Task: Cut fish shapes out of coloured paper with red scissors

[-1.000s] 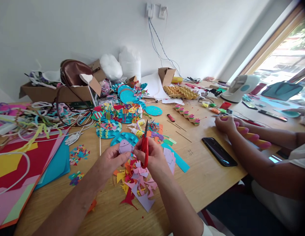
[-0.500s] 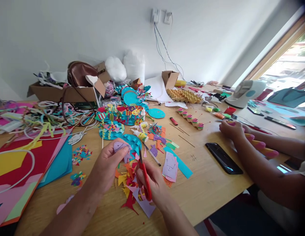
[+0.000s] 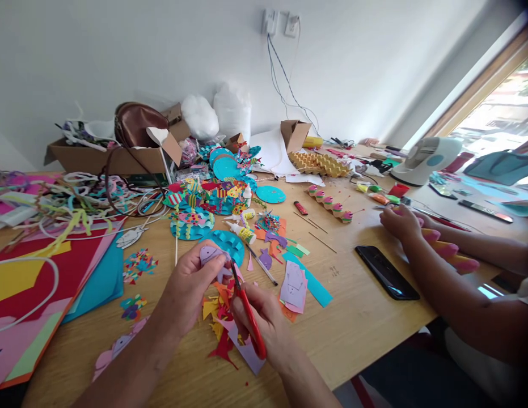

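Pinched in my left hand (image 3: 188, 287) is a purple paper fish cutout (image 3: 210, 256) with a drawn eye and outline. My right hand (image 3: 259, 317) grips red-handled scissors (image 3: 252, 320); their blades point up and left, at the edge of the paper fish. Whether the blades touch the paper I cannot tell exactly. Below both hands lies a heap of paper scraps (image 3: 223, 340) in red, yellow, orange and purple. To the right are purple and pink paper pieces with a drawn fish (image 3: 294, 286). A pen (image 3: 264, 266) and a glue bottle (image 3: 242, 232) lie just beyond my hands.
Another person's arms (image 3: 451, 283) reach in from the right, holding a pink and yellow egg-carton strip (image 3: 448, 249). A black phone (image 3: 387, 273) lies near them. Coloured paper sheets (image 3: 93, 283) cover the left; blue paper crafts (image 3: 229, 243) and a cardboard box (image 3: 110, 164) stand behind.
The scissors have tilted further left, their blade tips now at the paper fish. My left hand has shifted slightly right with the fish turned a little.
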### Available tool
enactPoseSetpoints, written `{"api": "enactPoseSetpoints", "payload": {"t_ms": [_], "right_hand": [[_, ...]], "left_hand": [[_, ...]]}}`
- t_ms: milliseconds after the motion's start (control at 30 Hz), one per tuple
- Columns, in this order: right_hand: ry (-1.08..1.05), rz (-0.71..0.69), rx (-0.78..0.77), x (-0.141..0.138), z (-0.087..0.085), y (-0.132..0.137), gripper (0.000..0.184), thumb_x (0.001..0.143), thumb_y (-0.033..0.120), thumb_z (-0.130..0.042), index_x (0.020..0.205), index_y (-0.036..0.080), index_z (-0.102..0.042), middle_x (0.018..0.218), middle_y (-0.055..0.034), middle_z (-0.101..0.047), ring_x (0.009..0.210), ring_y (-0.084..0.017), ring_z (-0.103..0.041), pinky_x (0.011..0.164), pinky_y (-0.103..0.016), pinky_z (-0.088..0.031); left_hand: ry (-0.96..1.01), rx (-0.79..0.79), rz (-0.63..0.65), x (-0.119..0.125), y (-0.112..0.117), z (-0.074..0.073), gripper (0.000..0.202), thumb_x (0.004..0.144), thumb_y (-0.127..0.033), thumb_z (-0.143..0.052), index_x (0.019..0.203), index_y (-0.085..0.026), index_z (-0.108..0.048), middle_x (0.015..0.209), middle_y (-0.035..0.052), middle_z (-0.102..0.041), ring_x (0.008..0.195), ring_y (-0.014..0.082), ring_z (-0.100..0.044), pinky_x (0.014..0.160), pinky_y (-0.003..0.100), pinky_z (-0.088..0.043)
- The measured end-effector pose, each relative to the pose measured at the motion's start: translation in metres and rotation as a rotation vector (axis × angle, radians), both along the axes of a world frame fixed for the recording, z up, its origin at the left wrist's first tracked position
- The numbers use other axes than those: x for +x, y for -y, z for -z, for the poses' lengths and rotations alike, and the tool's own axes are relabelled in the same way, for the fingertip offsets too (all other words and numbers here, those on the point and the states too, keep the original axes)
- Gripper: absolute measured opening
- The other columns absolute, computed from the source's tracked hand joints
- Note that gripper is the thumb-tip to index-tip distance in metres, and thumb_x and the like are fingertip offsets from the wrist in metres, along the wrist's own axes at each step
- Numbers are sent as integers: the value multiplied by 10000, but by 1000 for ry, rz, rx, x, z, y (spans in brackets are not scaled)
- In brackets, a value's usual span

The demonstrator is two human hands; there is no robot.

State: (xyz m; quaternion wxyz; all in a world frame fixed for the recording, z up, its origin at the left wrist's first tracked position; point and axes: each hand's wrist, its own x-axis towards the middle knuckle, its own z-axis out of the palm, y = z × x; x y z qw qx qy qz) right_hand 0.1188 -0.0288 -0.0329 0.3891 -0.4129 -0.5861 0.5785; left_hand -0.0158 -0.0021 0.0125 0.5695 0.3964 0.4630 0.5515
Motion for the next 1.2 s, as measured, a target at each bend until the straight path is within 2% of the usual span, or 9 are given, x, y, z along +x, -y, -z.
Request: {"api": "enactPoseSetpoints", "payload": {"t_ms": [500,700,867,1200], "right_hand": [[48,15,-7,3,6,-1,354,885,366,-481,592,205,-364,524,60,-356,485,-88,-360,461,-211,-281],[44,15,2,2,6,-1,409,886,470,-478,592,203,-383,509,56,-371,480,-88,-356,441,-202,-275],[57,13,0,4,7,-1,445,890,536,-450,600,206,-380,503,57,-358,475,-89,-343,435,-204,-267],[90,18,22,9,11,1,380,878,382,-495,566,204,-371,529,45,-367,506,-96,-341,448,-210,-260]], "left_hand": [[-39,24,1,2,-2,7,143,707,-262,-647,622,-191,-557,592,-46,-559,561,97,-482,531,201,-406],[-30,-2,-19,4,-1,3,173,666,-271,-667,591,-189,-535,559,-51,-544,531,97,-479,512,205,-391],[-50,-7,-2,3,-1,3,147,692,-270,-653,615,-190,-557,575,-53,-554,535,93,-496,535,200,-411],[-48,-59,54,0,2,0,138,683,-284,-658,617,-195,-577,588,-39,-583,506,97,-506,497,207,-422]]}}
